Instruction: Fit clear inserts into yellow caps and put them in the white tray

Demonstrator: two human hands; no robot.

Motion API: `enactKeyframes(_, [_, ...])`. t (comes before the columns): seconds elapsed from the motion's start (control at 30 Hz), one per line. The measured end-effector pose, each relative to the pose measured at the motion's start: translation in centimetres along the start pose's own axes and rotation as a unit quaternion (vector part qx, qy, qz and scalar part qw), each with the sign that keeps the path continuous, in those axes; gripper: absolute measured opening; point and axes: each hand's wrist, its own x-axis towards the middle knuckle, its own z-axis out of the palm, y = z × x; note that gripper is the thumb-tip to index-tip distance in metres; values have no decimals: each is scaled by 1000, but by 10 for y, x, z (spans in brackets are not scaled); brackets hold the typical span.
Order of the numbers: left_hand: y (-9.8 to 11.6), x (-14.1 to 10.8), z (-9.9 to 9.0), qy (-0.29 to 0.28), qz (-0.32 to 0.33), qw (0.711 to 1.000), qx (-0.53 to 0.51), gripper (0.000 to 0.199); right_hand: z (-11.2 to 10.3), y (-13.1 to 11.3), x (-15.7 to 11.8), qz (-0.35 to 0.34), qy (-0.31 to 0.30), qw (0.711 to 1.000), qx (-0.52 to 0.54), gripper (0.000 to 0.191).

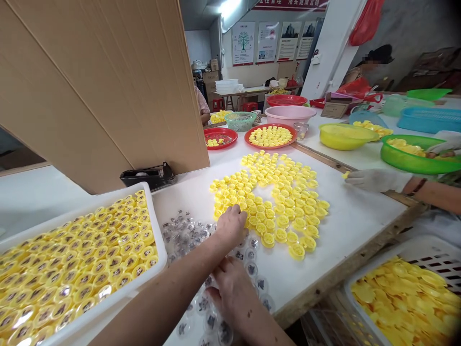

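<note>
My left hand (232, 225) reaches in from the lower left, fingers curled down at the near edge of a spread of round yellow plastic pieces (284, 202). Its fingertips touch or pinch something there that I cannot make out. Below it, partly under my left forearm, my right hand (236, 283) is bent over clear round discs with dark printed pictures (203, 302). Its thumb stands apart from its fingers, whose tips are partly hidden. On the left, a white tray (155, 226) holds rows of yellow pieces with pictures in them.
A black tape dispenser (148, 176) stands before a tall cardboard sheet (108, 86). At right, a co-worker's gloved hand (378, 180) holds a yellow piece. Red plates (248, 139), a green basin (414, 163) and a yellow basin (345, 139) stand behind. A crate (363, 307) of yellow pieces sits below the table edge.
</note>
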Motion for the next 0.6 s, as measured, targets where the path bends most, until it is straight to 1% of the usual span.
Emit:
enactKeyframes(0.17, [3, -2, 3, 6, 7, 1000, -17, 20, 2, -3, -1, -34, -16, 999, 17, 42])
enactKeyframes(0.33, [5, -10, -1, 18, 22, 998, -56, 21, -2, -6, -10, -18, -10, 999, 39, 42])
enactKeyframes(0.4, [3, -14, -7, 21, 25, 996, -79, 23, -6, -6, -14, -9, -11, 998, 68, 37])
enactKeyframes(0.5, [-3, -22, -22, 18, 19, 991, -128, 26, -11, -6, -19, 5, -7, 991, 130, 33])
enactKeyframes(0.6, [-13, -42, -42, 21, -3, 984, -178, 26, -18, -3, -21, 41, 21, 978, 203, 34])
